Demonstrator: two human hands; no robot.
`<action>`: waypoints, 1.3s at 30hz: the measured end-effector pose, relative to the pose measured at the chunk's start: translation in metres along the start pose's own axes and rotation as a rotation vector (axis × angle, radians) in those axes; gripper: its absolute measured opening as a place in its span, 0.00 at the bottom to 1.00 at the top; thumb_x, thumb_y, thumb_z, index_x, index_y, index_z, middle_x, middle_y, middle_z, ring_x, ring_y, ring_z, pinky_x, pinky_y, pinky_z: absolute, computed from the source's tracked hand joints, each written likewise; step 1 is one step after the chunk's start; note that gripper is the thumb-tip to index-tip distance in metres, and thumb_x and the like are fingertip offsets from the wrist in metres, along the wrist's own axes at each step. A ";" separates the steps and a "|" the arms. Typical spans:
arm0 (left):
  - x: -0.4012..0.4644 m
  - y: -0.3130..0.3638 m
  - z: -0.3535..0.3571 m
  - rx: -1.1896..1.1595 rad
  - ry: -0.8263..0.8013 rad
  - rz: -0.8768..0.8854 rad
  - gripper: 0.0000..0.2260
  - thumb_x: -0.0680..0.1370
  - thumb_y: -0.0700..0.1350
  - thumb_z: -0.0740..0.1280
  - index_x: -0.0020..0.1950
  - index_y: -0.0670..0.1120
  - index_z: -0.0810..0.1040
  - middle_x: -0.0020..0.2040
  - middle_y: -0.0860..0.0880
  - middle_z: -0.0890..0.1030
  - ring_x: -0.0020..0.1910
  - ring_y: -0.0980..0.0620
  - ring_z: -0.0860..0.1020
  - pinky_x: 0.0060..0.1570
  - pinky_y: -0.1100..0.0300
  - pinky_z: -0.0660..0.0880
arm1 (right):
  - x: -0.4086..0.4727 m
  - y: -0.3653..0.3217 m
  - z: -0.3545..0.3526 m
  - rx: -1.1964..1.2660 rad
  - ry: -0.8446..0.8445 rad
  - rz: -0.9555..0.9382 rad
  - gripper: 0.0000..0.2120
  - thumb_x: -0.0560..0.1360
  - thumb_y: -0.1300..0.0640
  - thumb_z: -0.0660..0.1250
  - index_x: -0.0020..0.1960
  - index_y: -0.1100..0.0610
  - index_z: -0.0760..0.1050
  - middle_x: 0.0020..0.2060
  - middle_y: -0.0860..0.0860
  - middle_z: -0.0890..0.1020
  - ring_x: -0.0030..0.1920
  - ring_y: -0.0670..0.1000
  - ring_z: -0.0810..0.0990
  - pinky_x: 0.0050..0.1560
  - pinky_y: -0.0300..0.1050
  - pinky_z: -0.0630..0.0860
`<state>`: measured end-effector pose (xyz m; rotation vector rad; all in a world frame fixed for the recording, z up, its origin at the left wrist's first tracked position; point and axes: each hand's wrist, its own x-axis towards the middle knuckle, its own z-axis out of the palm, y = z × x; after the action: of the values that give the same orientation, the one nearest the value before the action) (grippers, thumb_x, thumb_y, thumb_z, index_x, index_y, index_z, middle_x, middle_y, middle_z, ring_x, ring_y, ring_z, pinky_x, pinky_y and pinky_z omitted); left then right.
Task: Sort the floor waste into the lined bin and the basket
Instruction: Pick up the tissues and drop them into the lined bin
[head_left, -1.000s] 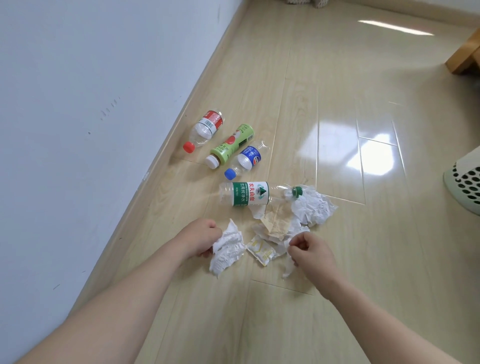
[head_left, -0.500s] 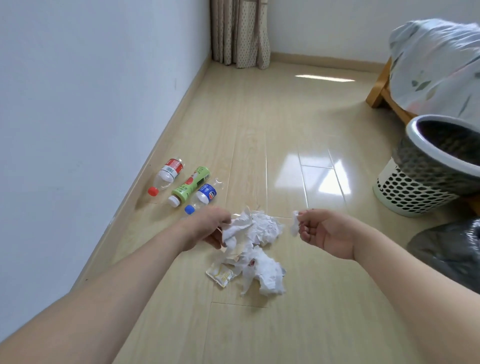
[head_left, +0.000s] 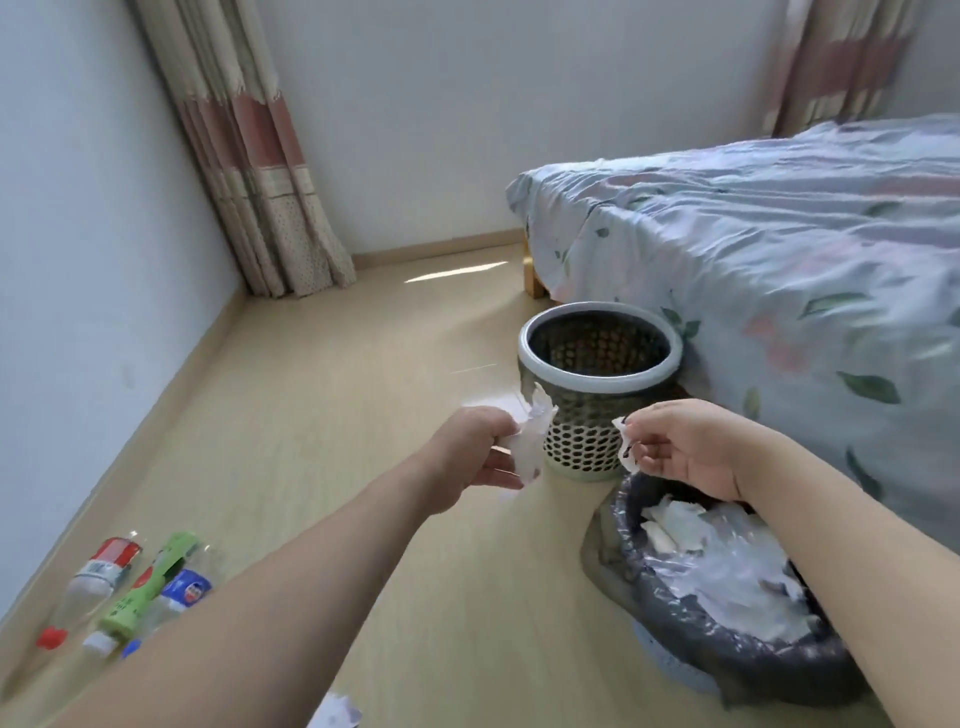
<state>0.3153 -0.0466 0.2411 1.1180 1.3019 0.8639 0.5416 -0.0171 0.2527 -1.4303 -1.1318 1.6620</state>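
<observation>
My left hand (head_left: 475, 449) grips a crumpled white tissue (head_left: 530, 441), held in the air in front of the perforated basket (head_left: 597, 358). My right hand (head_left: 685, 447) pinches a small white paper scrap (head_left: 625, 447) just above the far rim of the lined bin (head_left: 727, 660), whose dark bag holds several white papers. Three plastic bottles lie by the left wall: a red-capped one (head_left: 91, 582), a green one (head_left: 148, 587) and a blue-labelled one (head_left: 179, 595). One white tissue (head_left: 335, 714) shows at the bottom edge, on the floor.
A bed (head_left: 779, 249) with a floral cover fills the right side, close behind the basket and bin. Curtains (head_left: 249, 156) hang in the far left corner. A white wall (head_left: 78, 260) runs along the left. Wooden floor lies between the bottles and the bin.
Both hands rose from the paper pile and swung right with their papers, now held by the basket and over the lined bin. The view turned right; most of the pile left the frame.
</observation>
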 end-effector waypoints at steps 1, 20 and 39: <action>0.017 0.007 0.024 0.055 -0.005 0.008 0.11 0.77 0.37 0.57 0.53 0.34 0.76 0.46 0.34 0.80 0.43 0.38 0.81 0.46 0.49 0.79 | 0.003 0.005 -0.022 -0.026 0.065 -0.007 0.05 0.76 0.70 0.64 0.43 0.63 0.75 0.29 0.54 0.74 0.29 0.48 0.71 0.26 0.35 0.73; 0.115 -0.016 0.204 0.821 -0.062 -0.117 0.09 0.73 0.42 0.58 0.44 0.41 0.77 0.40 0.42 0.80 0.34 0.46 0.79 0.41 0.53 0.82 | 0.032 0.065 -0.137 -0.725 0.406 0.054 0.10 0.70 0.63 0.59 0.33 0.54 0.62 0.31 0.50 0.68 0.30 0.51 0.66 0.26 0.40 0.60; -0.034 -0.064 -0.118 0.448 0.308 -0.198 0.07 0.78 0.39 0.59 0.50 0.40 0.76 0.44 0.44 0.79 0.36 0.48 0.77 0.38 0.58 0.75 | 0.029 0.055 0.163 -1.018 -0.040 -0.345 0.18 0.75 0.60 0.58 0.63 0.54 0.72 0.58 0.50 0.76 0.54 0.51 0.76 0.52 0.45 0.75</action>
<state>0.1881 -0.0805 0.1986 1.2001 1.8949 0.6259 0.3794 -0.0442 0.1950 -1.6026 -2.2746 0.8567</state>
